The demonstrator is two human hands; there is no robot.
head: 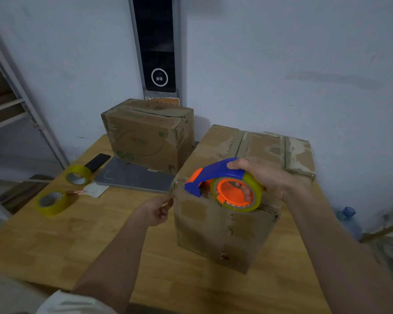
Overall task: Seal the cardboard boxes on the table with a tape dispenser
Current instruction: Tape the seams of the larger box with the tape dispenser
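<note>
our right hand [267, 177] grips the tape dispenser [222, 184] on the near top edge of the big box [216, 223] | our left hand [156, 211] pinches at that box's left corner (fingers curled) | second box [148, 134] well beyond the left hand | two tape rolls [52, 201] left of it

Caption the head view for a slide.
Right hand holds blue-orange tape dispenser on large cardboard box; left hand pinches at its corner.

You will find nothing legible here. The far cardboard box [149, 134] carries a red mark and green symbols, and the orange label [166, 102] behind it carries print, all too blurred to read.
</note>
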